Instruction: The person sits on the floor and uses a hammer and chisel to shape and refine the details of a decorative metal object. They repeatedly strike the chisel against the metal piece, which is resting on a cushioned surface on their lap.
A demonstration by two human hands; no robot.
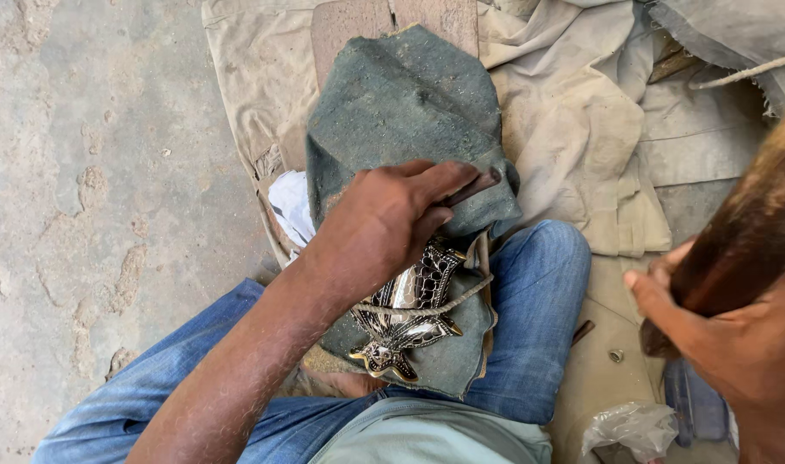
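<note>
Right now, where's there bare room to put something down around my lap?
The concrete floor left of the tan cloth is free. The cloth's flat stretch right of the green felt is free too. It is crowded at the lap: left hand with a punch, metal ornament, and right hand gripping a wooden handle.

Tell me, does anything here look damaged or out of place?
Yes. The tan cloth on the ground has a torn hole near its left edge, and the green felt is frayed along its top. The metal ornament looks intact.
</note>
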